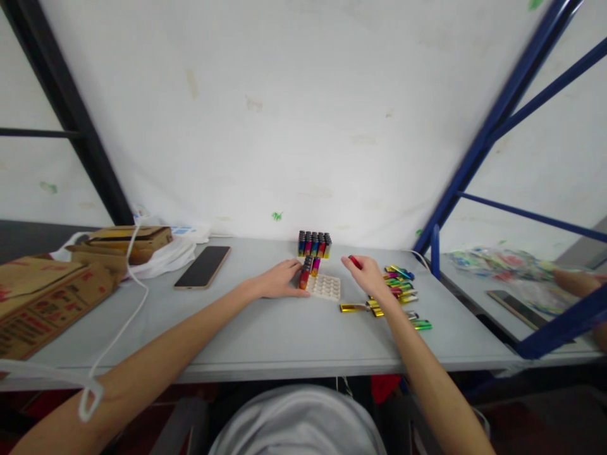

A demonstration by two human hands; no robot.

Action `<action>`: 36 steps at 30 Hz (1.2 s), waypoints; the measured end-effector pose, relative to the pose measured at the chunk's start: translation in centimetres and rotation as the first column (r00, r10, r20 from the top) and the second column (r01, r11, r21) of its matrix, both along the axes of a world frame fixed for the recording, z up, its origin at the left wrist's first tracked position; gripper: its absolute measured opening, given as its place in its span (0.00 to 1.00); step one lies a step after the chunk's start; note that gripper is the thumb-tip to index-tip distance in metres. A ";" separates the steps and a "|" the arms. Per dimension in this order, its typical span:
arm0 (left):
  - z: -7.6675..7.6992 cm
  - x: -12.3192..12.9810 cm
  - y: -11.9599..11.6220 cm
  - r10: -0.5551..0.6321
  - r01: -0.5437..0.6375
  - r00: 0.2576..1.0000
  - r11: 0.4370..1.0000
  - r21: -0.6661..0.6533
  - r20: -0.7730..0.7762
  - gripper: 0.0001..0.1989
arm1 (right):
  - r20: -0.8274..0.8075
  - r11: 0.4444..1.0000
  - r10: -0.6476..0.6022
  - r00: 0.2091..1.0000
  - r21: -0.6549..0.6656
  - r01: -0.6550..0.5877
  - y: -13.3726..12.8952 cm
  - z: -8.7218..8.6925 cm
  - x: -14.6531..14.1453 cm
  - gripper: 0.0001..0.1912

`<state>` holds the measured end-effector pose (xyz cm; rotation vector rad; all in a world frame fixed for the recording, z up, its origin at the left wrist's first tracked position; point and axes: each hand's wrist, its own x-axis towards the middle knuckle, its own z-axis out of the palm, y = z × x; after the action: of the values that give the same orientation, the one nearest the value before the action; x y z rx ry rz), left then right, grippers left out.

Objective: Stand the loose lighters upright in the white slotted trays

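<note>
A white tray (326,287) with rows of round holes lies on the table, with a few upright lighters (305,275) along its left side and far edge. My left hand (279,280) holds the tray's left end, thumb at the near corner and fingers at the far one, against the standing lighters. To the right of the tray, my right hand (368,273) is raised a little and pinches a red lighter (354,261). Beneath and beside my right forearm, loose shiny lighters (401,285) in gold, green and other colours lie in a pile.
Behind the tray, a block of upright lighters (315,244) stands near the wall. A phone (203,267) lies at left, beyond it cardboard boxes (57,297) and a white cable (137,303). Blue metal posts (474,164) rise at right. Another person's arm (576,282) shows at the far right.
</note>
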<state>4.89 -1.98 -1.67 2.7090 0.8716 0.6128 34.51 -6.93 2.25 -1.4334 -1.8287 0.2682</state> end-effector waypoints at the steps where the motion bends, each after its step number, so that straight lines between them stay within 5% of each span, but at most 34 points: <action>1: 0.0 0.0 0.0 -0.003 0.003 1.000 1.000 0.001 0.001 0.39 | -0.006 1.000 -0.009 1.000 -0.006 0.009 0.0 -0.1 -0.1 0.29; 8: 0.1 0.0 -0.2 0.008 -0.008 1.000 1.000 -0.013 -0.004 0.38 | 0.041 1.000 0.009 0.999 -0.026 -0.008 0.0 -0.2 -0.6 0.19; 14: 0.0 -0.1 0.0 0.014 -0.014 1.000 1.000 -0.013 -0.009 0.39 | 0.066 1.000 0.010 0.998 -0.003 -0.010 -0.2 0.0 -0.6 0.23; 23: -0.1 0.0 0.0 0.002 -0.002 1.000 1.000 -0.010 -0.010 0.39 | 0.169 0.956 0.291 0.942 -0.024 -0.291 -0.1 -0.2 -1.0 0.21; 36: -0.1 0.1 -0.1 0.007 -0.007 1.000 1.000 -0.007 -0.006 0.37 | 0.145 0.921 0.386 0.911 -0.109 -0.373 -0.4 -0.5 -2.5 0.17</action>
<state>5.00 -2.10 -1.74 2.7040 0.8840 0.6028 32.03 -7.31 1.70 -1.1668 -2.2544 0.4322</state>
